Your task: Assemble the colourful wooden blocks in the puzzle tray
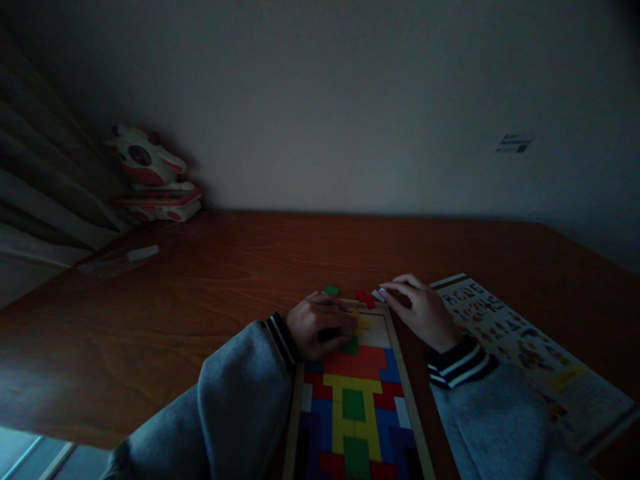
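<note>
Right hand (423, 312): thumb and finger pinched together on white block (377, 295), at its 10 o'clock, by board's (411, 407) 1 o'clock corner | board: long axis 12-to-6, pale patch (379, 338) at right hand's 8 o'clock | left hand (320, 325): curled over board's 11 o'clock corner, grip hidden, cannot tell | nearer the block: right

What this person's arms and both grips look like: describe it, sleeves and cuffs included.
The left sleeve and right sleeve are loose, plain grey-blue fabric. The left cuff and right cuff are snug black bands with pale stripes running around them. The left grip and right grip are bare hands, without gloves. The dim light hides finer detail.
</note>
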Available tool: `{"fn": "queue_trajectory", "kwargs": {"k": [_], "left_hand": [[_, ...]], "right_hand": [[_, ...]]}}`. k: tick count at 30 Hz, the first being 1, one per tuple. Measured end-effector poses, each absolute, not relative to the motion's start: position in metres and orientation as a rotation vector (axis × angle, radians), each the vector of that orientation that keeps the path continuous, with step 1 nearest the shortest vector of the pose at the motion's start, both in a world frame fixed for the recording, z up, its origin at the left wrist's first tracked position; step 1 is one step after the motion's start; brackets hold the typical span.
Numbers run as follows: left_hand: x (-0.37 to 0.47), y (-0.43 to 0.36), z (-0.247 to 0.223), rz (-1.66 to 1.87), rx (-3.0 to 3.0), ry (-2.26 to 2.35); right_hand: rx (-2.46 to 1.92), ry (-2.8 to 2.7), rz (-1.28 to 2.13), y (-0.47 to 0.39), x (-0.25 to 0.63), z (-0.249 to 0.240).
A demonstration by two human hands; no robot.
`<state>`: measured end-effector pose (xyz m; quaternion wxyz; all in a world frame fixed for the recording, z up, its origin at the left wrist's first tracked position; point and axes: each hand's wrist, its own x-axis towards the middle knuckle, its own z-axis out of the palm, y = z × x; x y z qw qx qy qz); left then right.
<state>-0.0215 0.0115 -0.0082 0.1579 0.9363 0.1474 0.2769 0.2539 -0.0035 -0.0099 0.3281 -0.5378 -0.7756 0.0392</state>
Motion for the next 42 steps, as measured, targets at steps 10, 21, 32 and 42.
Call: {"fn": "queue_trajectory", "kwargs": {"k": [10,21,32,42], "left_hand": [[-0.021,0.015,-0.017,0.803,2.662,0.471],[-0.019,0.017,-0.015,0.812,2.653,0.363],[-0.019,0.016,-0.011,0.840,2.270,0.396],[-0.049,0.053,-0.016,1.301,1.758,1.234]], "right_hand": [[-1.128,-2.353,0.440,-0.009,0.244,-0.010],[-1.093,-2.302,0.378,-0.011,0.243,-0.008],[-1.250,-1.993,0.348,-0.007,0.240,-0.006],[-1.494,-1.845,-0.038,-0.001,0.254,-0.013]]}}
